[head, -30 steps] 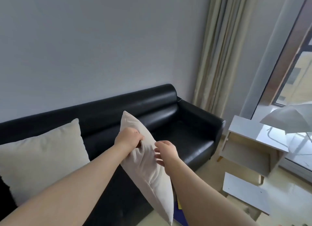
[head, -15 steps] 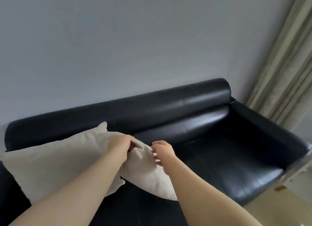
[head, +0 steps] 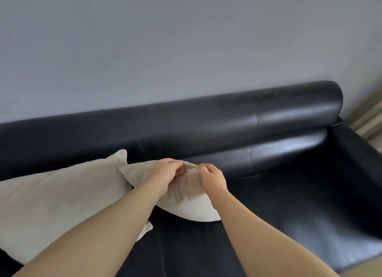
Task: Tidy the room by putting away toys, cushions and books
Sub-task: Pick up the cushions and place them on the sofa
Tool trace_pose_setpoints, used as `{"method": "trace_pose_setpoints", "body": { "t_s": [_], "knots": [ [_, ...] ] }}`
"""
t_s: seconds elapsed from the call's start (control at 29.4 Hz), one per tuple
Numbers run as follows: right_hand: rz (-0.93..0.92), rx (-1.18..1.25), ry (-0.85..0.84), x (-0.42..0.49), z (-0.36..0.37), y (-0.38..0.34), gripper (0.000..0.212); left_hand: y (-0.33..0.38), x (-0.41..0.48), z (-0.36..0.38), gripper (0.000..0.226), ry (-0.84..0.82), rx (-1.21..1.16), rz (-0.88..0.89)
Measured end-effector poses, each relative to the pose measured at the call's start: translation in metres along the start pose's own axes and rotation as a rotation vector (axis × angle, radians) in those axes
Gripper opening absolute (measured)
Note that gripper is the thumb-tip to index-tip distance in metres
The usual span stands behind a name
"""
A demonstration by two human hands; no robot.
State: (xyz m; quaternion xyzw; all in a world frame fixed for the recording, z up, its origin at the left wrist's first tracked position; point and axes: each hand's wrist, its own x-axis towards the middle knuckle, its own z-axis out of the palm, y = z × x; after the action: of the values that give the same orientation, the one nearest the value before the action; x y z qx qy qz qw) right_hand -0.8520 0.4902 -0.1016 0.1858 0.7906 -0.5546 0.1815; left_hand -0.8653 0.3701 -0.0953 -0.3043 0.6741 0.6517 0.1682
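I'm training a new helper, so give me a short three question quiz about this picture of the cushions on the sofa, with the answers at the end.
1. True or false: the left hand and the right hand both grip the top edge of the held cushion.
2. Where is the other cushion? A) on the sofa, to the left of the held cushion. B) on the floor. C) on a shelf.
3. Fill in: the sofa is ___ in colour.

Key: 1 true; 2 A; 3 black.
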Motion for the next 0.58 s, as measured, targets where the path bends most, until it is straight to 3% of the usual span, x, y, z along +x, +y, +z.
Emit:
{"method": "trace_pose_setpoints", "body": {
  "t_s": [0.07,0.17,0.27,0.34,0.44,0.58],
  "knots": [
    [-0.041,0.091,0.083,0.010,0.008,-0.005,0.027,-0.005,0.008,-0.014,0.015,-0.019,0.159,0.219],
    [-0.076,0.283,0.086,0.014,0.018,-0.011,0.023,-0.011,0.016,-0.031,0.040,-0.041,0.641,0.538],
    [-0.133,0.114,0.070,0.027,0.025,-0.005,0.024,-0.012,0.023,-0.036,0.060,0.069,1.176,0.721],
    [-0.139,-0.080,0.101,0.037,0.028,-0.006,0.027,-0.012,0.035,-0.041,0.079,0.140,1.259,0.653],
    [-0.050,-0.132,0.098,0.050,0.030,-0.004,0.036,-0.019,0.055,-0.052,0.105,0.037,1.124,0.372],
    [-0.077,-0.110,0.170,0.058,0.032,0.000,0.039,-0.029,0.061,-0.053,0.102,-0.004,1.066,0.427]
  ]
}}
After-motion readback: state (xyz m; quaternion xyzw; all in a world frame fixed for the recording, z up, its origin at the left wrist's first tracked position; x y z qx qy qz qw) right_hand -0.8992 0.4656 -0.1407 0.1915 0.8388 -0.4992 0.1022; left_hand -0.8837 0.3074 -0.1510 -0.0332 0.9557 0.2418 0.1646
